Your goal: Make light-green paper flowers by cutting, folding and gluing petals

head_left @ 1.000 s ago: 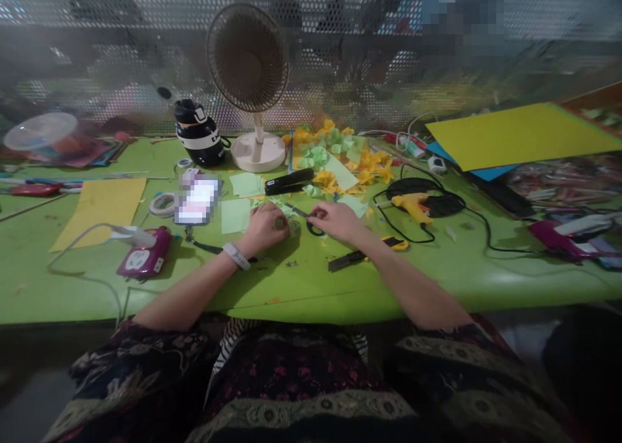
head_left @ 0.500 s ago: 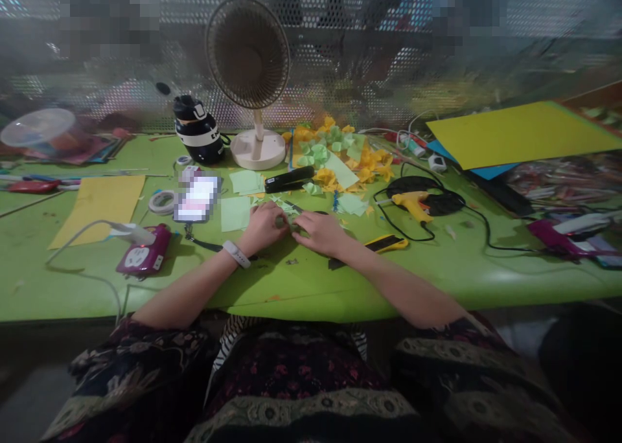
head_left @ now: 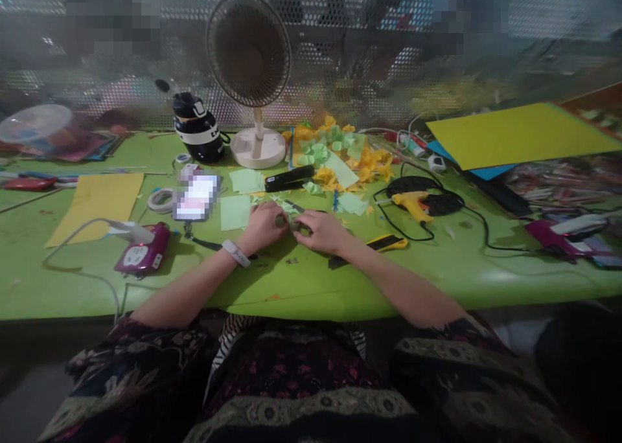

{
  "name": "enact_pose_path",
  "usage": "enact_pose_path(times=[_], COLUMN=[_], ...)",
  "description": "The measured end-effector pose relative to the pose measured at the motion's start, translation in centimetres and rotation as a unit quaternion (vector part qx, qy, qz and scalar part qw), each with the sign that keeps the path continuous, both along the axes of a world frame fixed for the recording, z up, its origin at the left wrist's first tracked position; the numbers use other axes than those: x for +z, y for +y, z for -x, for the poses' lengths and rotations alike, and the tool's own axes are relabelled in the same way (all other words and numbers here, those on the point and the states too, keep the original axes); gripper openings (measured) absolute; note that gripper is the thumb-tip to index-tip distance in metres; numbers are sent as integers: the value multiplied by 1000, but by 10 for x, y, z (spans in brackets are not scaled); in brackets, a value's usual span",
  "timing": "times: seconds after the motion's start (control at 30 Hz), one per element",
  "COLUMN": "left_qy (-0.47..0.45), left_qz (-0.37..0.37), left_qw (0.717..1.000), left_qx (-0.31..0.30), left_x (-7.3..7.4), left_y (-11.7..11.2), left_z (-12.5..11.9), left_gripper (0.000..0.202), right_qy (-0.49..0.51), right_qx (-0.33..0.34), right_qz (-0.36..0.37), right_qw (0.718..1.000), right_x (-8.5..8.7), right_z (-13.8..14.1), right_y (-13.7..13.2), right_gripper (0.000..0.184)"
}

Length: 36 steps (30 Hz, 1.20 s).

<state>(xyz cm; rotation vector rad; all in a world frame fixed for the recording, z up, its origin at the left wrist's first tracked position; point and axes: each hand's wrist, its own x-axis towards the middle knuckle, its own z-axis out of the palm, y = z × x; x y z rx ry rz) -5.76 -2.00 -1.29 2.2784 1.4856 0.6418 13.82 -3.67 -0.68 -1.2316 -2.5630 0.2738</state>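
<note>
My left hand [head_left: 265,227] and my right hand [head_left: 321,232] meet over the middle of the green table, fingertips close together. Both sets of fingers are bent in a pinch. Whatever lies between them is too small and hidden to make out. Light green paper scraps [head_left: 276,201] lie just beyond the fingertips. Beside my left hand is a light green paper sheet [head_left: 235,213]. A yellow box cutter [head_left: 387,243] rests by my right wrist, partly under the forearm. Past the hands lies a black stapler [head_left: 289,179].
Yellow and green folded paper pieces [head_left: 340,155] are heaped at the back. A fan [head_left: 257,148] and a black bottle [head_left: 198,132] stand behind. To the right lies a yellow glue gun [head_left: 413,203] with its cord. Leftward are a phone [head_left: 197,198], a tape roll [head_left: 162,201] and a purple power strip [head_left: 142,252].
The fingers of my right hand have curled a little more and shifted slightly. Both hands stay in nearly the same place; the objects on the table have not moved.
</note>
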Motion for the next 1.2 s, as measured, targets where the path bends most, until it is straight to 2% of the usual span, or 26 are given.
enact_pose_path(times=[0.37,0.6,0.73,0.8,0.9,1.0,1.1,1.2], left_qy=[-10,-4,-92,-154,-260,-378,-463,-488], left_qz=[-3,-22,-70,-33,128,267,305,321], left_qw=[1000,1000,993,987,957,887,832,811], left_qx=[-12,-4,17,13,-7,-1,23,24], left_x=[-3,2,12,15,16,15,13,10], left_y=[2,0,-4,-8,-13,-17,-17,-16], left_z=[1,2,2,-1,-6,-12,-15,-15], left_gripper=[10,5,12,23,41,45,40,37], right_qy=[-79,-50,-22,-18,-29,-47,-49,-41], right_qx=[-8,-9,-45,-63,-63,-41,-19,-2], right_qz=[-46,-75,-169,-230,-287,-325,-349,-351], right_qw=[996,996,984,971,955,944,936,936], right_x=[-3,-7,-4,-1,5,7,6,3], right_z=[9,6,0,-1,1,5,8,9], right_y=[1,5,4,2,-4,-10,-13,-15], right_gripper=[31,29,27,27,32,33,30,29])
